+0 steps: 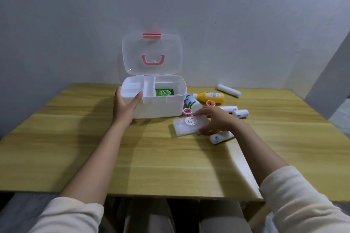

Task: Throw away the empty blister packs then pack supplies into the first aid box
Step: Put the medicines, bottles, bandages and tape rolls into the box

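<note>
A white first aid box (161, 106) sits on a wooden table (94, 147) with its clear lid (151, 53) standing up and open. The lid has a pink handle (153, 60) and a pink latch (151, 35). Inside the box, a green pack (164, 92) lies in the big part, beside a white tray (134, 87) on the left. The person's left hand (126, 103) holds the left front corner of the box, thumb on the side and fingers over the rim. The right hand (216, 122) is spread over a flat clear plastic case (187, 126) with a round sticker, lying on the table just in front of the box, fingers gripping its edges. Near the right hand are a yellow bottle (211, 97) on its side, a white bottle with green print (193, 102), two small pink cups (210, 103), and some white rolls (240, 113). One more white roll (228, 90) lies farther back. Another white roll (220, 137) lies just under the right wrist.
</note>
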Available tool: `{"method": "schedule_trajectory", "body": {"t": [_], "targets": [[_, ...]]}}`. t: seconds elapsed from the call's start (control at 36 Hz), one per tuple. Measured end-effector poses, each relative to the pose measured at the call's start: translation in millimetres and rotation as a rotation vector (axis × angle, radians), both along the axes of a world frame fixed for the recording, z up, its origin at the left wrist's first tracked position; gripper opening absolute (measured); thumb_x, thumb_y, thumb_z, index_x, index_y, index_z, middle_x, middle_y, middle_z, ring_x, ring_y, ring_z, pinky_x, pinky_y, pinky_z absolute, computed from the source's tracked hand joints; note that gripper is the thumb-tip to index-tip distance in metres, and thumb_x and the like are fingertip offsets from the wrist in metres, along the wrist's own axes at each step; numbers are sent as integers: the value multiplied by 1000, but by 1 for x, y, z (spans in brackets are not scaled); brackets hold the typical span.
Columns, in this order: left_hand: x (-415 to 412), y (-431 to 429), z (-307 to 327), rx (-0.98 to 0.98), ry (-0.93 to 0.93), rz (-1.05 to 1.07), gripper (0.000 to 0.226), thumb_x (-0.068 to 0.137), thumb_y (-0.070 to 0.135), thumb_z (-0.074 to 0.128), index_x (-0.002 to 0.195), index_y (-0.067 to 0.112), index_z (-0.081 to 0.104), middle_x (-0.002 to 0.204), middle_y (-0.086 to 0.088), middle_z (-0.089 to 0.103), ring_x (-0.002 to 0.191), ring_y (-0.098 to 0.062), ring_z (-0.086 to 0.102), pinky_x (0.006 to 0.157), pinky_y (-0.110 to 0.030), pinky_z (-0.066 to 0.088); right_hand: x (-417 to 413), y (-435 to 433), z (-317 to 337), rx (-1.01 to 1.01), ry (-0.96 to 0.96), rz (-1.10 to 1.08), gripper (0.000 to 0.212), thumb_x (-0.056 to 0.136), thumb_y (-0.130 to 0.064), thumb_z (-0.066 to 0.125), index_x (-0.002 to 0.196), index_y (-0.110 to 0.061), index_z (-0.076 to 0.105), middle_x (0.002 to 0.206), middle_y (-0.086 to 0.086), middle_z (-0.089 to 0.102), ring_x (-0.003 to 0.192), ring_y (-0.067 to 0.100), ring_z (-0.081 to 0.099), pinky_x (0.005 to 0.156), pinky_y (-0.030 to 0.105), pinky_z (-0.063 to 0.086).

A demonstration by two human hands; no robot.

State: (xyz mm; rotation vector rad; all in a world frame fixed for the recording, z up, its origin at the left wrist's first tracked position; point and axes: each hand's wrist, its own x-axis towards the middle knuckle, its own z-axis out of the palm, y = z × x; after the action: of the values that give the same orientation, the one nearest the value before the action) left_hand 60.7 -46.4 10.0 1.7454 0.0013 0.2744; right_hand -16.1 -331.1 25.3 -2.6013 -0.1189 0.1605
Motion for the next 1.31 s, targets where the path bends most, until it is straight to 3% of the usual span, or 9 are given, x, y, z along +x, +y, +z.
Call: {"method": "schedule_trajectory", "body": {"t": [0.11, 0.17, 0.31, 0.39, 0.5, 0.56, 0.67, 0.89, 1.31], "targets": [[1, 5, -1, 7, 17, -8, 114, 53, 71, 70, 148, 21, 33, 149, -4, 43, 136, -22, 44, 114, -44, 37, -5, -4, -3, 111, 7, -29, 61, 60, -34, 84, 115, -31, 57, 115, -10, 54, 108, 12, 53, 91, 30, 48], [2, 8, -1, 7, 24, -16, 109, 52, 70, 73, 144, 24, 37, 145, -3, 46, 132, -21, 47, 111, -44, 41, -8, -9, -3, 219, 20, -62, 55, 60, -33, 84, 109, -34, 58, 112, -10, 53, 102, 11, 55, 82, 27, 51], [9, 12, 4, 41, 7, -15, 106, 49, 67, 79, 138, 19, 45, 137, -3, 54, 125, -21, 54, 106, -45, 47, -6, -25, 9, 435, -35, -66, 45, 59, -27, 84, 99, -30, 64, 105, -4, 61, 98, 16, 58, 85, 30, 50], [15, 14, 11, 91, 16, -48, 110, 48, 76, 79, 137, 19, 49, 137, -1, 56, 126, -23, 55, 105, -47, 47, -4, -28, 22, 625, -46, -45, 41, 58, -17, 79, 96, -24, 66, 96, -4, 63, 84, 6, 62, 71, 18, 52], [19, 11, 24, 179, -3, -98, 92, 66, 59, 81, 140, 16, 47, 139, 12, 44, 126, -11, 47, 104, -31, 40, 8, -23, 40, 721, -163, -52, 45, 52, -24, 80, 95, -26, 68, 96, -4, 67, 80, 2, 65, 70, 15, 52], [25, 14, 27, 266, -15, -144, 101, 50, 72, 78, 135, 22, 53, 138, 4, 54, 125, -17, 53, 105, -39, 45, 18, -18, 47, 746, -203, -58, 47, 54, -26, 82, 98, -26, 67, 98, -2, 68, 84, 7, 67, 71, 19, 54], [35, 20, 36, 460, 88, -198, 138, 27, 88, 70, 145, 22, 42, 150, -3, 38, 137, -21, 41, 112, -42, 38, 43, -2, 56, 618, -294, -95, 49, 65, -22, 83, 111, -22, 64, 111, 1, 66, 101, 17, 64, 88, 30, 53], [45, 24, 42, 642, 170, -281, 167, 10, 94, 65, 154, 19, 23, 159, -1, 22, 146, -19, 26, 115, -34, 31, 87, 35, 53, 284, -340, -70, 62, 57, -31, 86, 113, -22, 61, 111, -4, 56, 101, 15, 53, 87, 29, 49], [53, 27, 26, 558, 66, -255, 132, 29, 79, 78, 145, 33, 35, 149, 3, 38, 136, -18, 40, 111, -42, 40, 126, 75, 49, -129, -272, 96, 66, 63, -35, 81, 121, -13, 59, 121, 5, 62, 108, 20, 55, 84, 24, 41]]}}
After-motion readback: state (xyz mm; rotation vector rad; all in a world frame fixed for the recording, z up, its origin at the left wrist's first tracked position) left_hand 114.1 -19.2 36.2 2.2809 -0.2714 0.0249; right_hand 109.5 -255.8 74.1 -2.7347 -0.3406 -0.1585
